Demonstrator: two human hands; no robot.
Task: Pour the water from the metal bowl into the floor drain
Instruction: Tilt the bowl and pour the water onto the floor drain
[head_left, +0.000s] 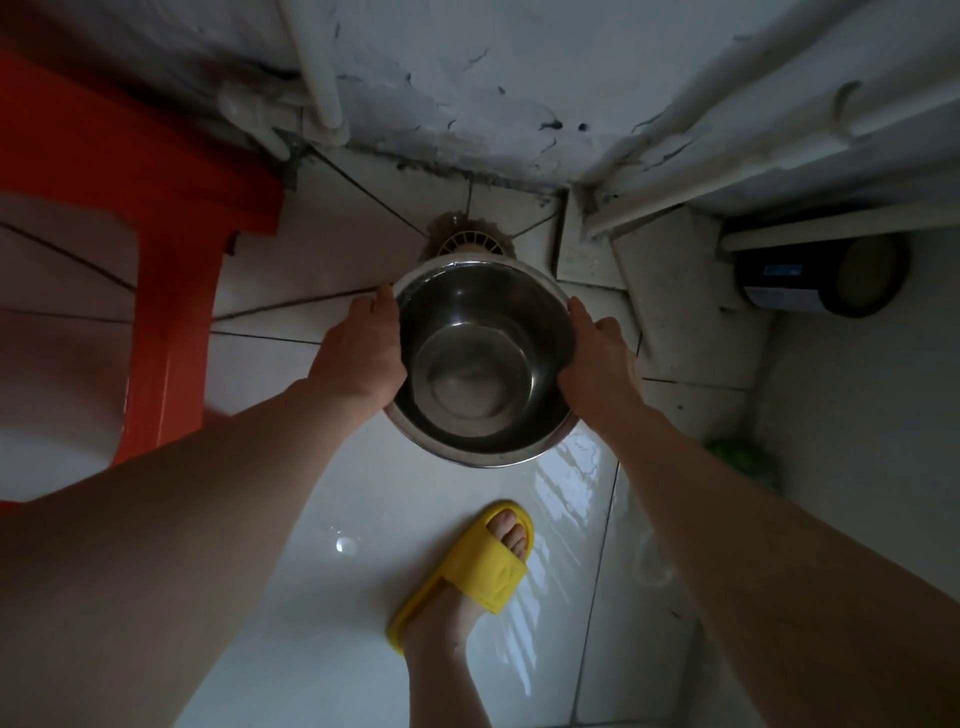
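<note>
Head view, dim light, looking down at a white tiled floor (452, 519).

Metal bowl (483, 364) at centre frame, held off the floor between both hands. Left hand (363, 353) clasps the left side of the rim, fingers wrapped over the outside; right hand (597, 353) clasps the right side in the same manner. Both closed on the bowl, neither free.

Floor drain (470, 243) just above the bowl in the frame, a white slotted grate in a brown-stained ring where the tiles meet the wall. The bowl's far rim overlaps the grate's near edge in this view.

Bowl appears tipped away from the person, far rim lower. Water seems to lie against the far inner wall, near the lip; cannot tell whether any is passing over the edge yet.

Step in hand, as I judge it: the pour itself, at or just before the start. Bowl is already lined up with the drain.

Next move calls for more tilt forward, both hands turning together, far lip kept over the grate so the stream lands on the slots and not the tile around them. A slow rate would limit splash.

Surroundings: red plastic stool (171, 249) at left; foot in a yellow slipper (467, 566) at lower centre; wet sheen on the tile right of the slipper; dark round container (821, 275) at right, lying on its side.
</note>
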